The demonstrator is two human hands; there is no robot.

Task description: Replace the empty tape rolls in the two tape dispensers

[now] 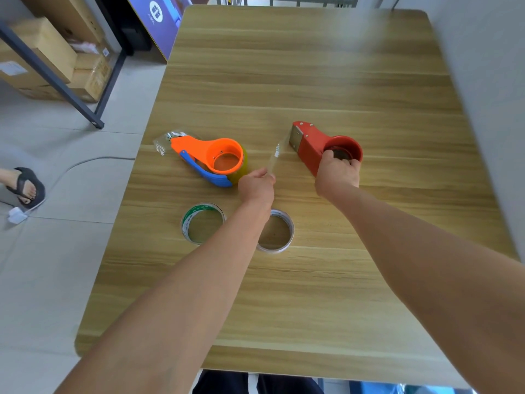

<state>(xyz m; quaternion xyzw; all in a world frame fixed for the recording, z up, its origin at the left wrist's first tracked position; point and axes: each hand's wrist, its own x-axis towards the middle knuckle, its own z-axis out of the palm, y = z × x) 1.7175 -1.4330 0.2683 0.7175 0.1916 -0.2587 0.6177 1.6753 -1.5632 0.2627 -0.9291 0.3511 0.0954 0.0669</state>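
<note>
Wood-grain table [312, 66], centre: red tape dispenser [309, 149], with the right grip [338, 172] curled over the rim of its round housing. The left grip [255, 186] pinches a clear tape strip [277, 155] running from the red dispenser's blade end. An orange-and-blue tape dispenser [204, 149] lies to the left, untouched. Nearer: a green-printed tape ring [187, 220] on the left, and a white tape ring [288, 223] just right of it, partly hidden by the left forearm.

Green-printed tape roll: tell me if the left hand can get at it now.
Probably yes: the green-printed tape roll lies uncovered beside the left forearm. But the left hand pinches a clear tape strip and must release it first.
</note>
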